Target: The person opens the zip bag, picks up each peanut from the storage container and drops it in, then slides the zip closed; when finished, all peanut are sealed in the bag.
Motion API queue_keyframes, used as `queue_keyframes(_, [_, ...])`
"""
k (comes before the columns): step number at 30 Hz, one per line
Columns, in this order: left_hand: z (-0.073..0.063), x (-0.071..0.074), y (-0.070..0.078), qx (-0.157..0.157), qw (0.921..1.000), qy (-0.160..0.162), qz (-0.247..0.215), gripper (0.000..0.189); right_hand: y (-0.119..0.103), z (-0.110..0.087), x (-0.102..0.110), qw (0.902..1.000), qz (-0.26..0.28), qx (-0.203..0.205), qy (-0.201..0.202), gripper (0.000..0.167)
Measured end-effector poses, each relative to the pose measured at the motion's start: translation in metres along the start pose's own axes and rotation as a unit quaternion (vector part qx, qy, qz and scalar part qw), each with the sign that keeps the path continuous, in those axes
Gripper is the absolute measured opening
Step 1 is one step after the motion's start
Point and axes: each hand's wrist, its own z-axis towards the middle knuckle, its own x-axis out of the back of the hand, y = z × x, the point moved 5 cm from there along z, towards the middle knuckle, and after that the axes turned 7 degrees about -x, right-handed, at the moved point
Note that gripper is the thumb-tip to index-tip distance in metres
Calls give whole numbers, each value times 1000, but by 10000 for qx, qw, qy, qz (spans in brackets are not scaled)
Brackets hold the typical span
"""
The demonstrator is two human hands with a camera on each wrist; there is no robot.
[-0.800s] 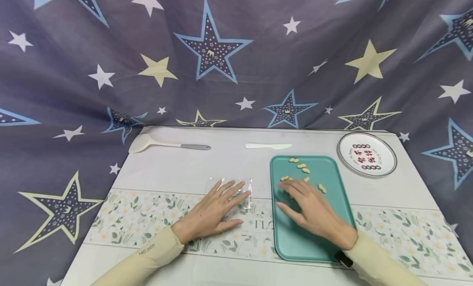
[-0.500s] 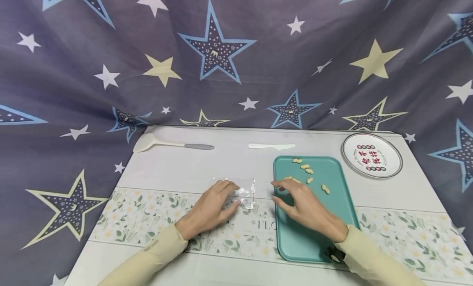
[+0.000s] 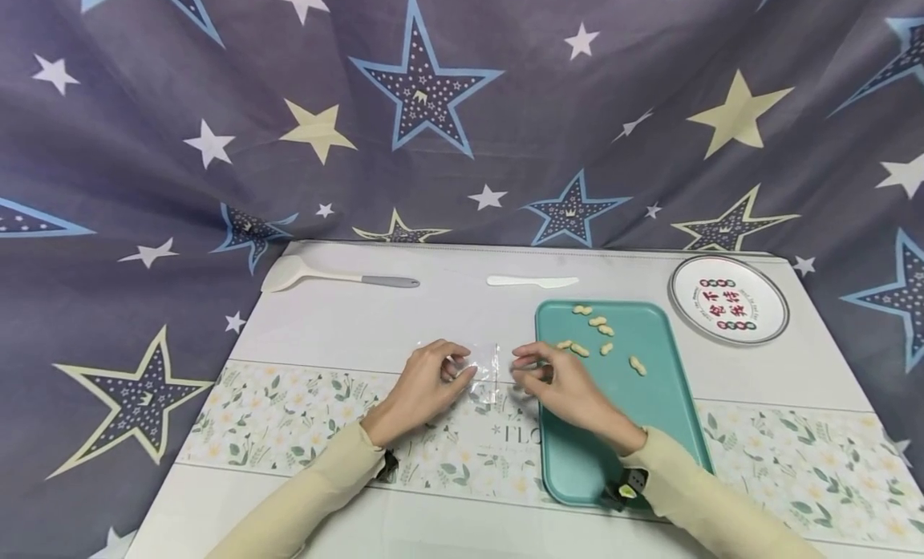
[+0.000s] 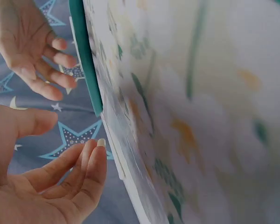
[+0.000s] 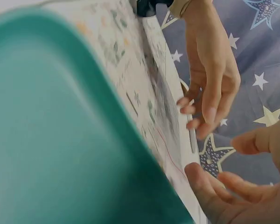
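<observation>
A clear plastic bag (image 3: 485, 374) lies flat on the table, partly hidden by my left hand (image 3: 421, 385). That hand hovers at the bag's left part, fingers bent loosely; the left wrist view shows its thumb (image 4: 35, 122) apart from the fingers, with nothing between them. My right hand (image 3: 570, 389) is over the left edge of the teal tray (image 3: 613, 431), fingertips pointing at the bag's right edge. In the right wrist view its thumb and fingers (image 5: 200, 184) are apart and hold nothing. Several peanuts (image 3: 637, 365) lie on the tray's far half.
A white spatula (image 3: 289, 272) with a grey handle lies at the back left. Behind the tray is a white knife (image 3: 532, 281). A round plate (image 3: 729, 300) with red print sits at the back right. A star-patterned curtain (image 3: 462, 118) hangs behind the table.
My left hand, spread flat over the bag before, has risen and bent its fingers. From above the peanuts, my right hand has shifted left to the tray's edge, nearer the left hand.
</observation>
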Motion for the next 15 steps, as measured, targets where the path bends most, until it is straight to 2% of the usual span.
queue_keyframes(8, [8, -11, -2, 222, 9996, -52, -191, 30, 5, 10, -17, 9945, 814, -631, -173, 50])
queue_keyframes(15, [10, -19, 2, 290, 9990, -282, 185, 41, 7, 14, -24, 9856, 1247, -1120, -218, 59])
